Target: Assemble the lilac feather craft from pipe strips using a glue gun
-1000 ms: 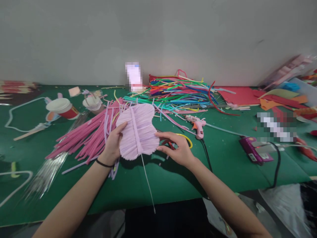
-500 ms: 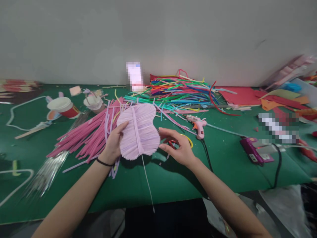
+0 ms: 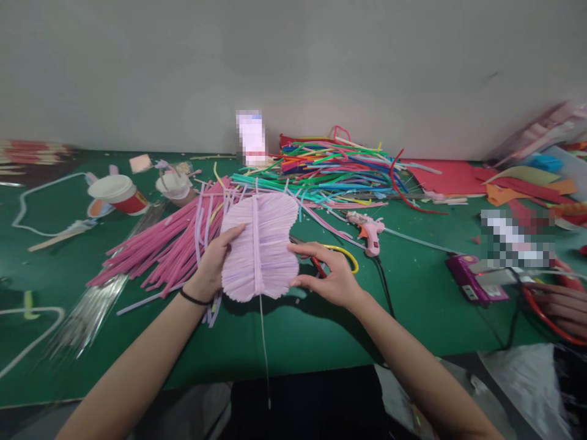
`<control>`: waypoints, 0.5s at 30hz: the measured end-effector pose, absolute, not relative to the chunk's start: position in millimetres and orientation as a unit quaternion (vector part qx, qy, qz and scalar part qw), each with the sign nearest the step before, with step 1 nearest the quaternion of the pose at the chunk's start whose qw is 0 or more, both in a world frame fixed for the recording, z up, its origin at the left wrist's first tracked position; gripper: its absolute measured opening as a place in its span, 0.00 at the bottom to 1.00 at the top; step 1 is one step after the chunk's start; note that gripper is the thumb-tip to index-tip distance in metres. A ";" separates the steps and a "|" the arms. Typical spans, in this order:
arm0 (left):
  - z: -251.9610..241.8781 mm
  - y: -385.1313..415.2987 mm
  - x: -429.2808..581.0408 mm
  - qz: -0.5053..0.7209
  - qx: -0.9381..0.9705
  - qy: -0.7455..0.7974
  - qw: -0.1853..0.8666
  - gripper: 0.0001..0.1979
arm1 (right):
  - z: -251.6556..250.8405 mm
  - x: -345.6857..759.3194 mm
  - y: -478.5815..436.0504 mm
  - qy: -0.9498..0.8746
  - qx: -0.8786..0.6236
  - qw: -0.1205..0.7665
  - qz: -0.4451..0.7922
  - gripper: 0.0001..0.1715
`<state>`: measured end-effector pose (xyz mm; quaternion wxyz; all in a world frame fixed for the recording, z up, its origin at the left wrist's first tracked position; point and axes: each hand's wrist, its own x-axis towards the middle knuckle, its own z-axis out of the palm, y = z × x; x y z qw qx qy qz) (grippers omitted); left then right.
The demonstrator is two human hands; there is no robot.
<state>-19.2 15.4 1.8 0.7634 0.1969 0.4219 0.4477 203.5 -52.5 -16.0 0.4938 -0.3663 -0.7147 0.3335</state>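
A lilac petal made of pipe cleaners [image 3: 275,244], wavy-edged with a raised rib down its middle, is held up above the table. From its lower end a thin pale wire [image 3: 263,348] hangs toward me. My left hand [image 3: 213,263] grips the left side, thumb on the front face and the other fingers hidden behind. At the right edge, my right hand [image 3: 332,272] takes the petal between thumb and fingertips. Partly hidden behind that hand lie scissors with red and yellow handles [image 3: 351,253].
Pink pipe cleaners [image 3: 156,250] lie left, a multicoloured heap [image 3: 339,168] behind. A pink glue gun [image 3: 372,235] with a black cord and a purple power strip [image 3: 477,281] are to the right. Paper cups [image 3: 117,192] stand left. Another person's hand [image 3: 562,305] is at the right edge.
The petal has turned slightly, so its rib and wire hang more upright. My right fingertips have come onto its edge. Another person's hand with a red-handled tool has entered at right.
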 end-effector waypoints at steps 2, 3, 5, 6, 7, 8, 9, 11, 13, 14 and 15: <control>2.5 15.1 -19.1 0.447 0.197 0.421 0.764 0.23 | -16.9 204.4 -51.2 -0.716 -0.366 0.492 0.333 0.32; 3.1 15.0 -19.1 0.445 0.198 0.422 0.765 0.23 | -17.6 204.8 -50.6 -0.716 -0.367 0.490 0.335 0.32; 4.9 14.6 -18.7 0.443 0.199 0.427 0.763 0.22 | -19.1 205.3 -50.0 -0.709 -0.367 0.492 0.349 0.33; 5.9 14.5 -18.5 0.446 0.199 0.433 0.758 0.22 | -19.5 205.4 -50.2 -0.701 -0.364 0.497 0.360 0.34; 6.8 14.5 -18.4 0.452 0.198 0.438 0.751 0.21 | -19.4 205.5 -50.7 -0.694 -0.359 0.503 0.370 0.34; 7.4 14.7 -18.3 0.462 0.196 0.442 0.743 0.21 | -18.8 205.5 -51.6 -0.690 -0.355 0.510 0.371 0.33; 7.7 15.1 -18.2 0.474 0.195 0.444 0.735 0.21 | -17.7 205.4 -52.7 -0.693 -0.353 0.515 0.360 0.32; 7.2 16.5 -18.5 0.494 0.191 0.443 0.723 0.20 | -14.3 204.8 -55.0 -0.719 -0.357 0.517 0.298 0.28; 5.5 18.1 -19.1 0.501 0.189 0.439 0.722 0.19 | -10.7 203.6 -56.5 -0.750 -0.356 0.514 0.214 0.26; 4.5 18.7 -19.4 0.501 0.188 0.439 0.722 0.19 | -9.4 202.8 -56.7 -0.761 -0.353 0.513 0.179 0.25; 3.5 19.2 -19.6 0.501 0.187 0.439 0.722 0.19 | -8.5 202.1 -56.6 -0.769 -0.351 0.512 0.153 0.25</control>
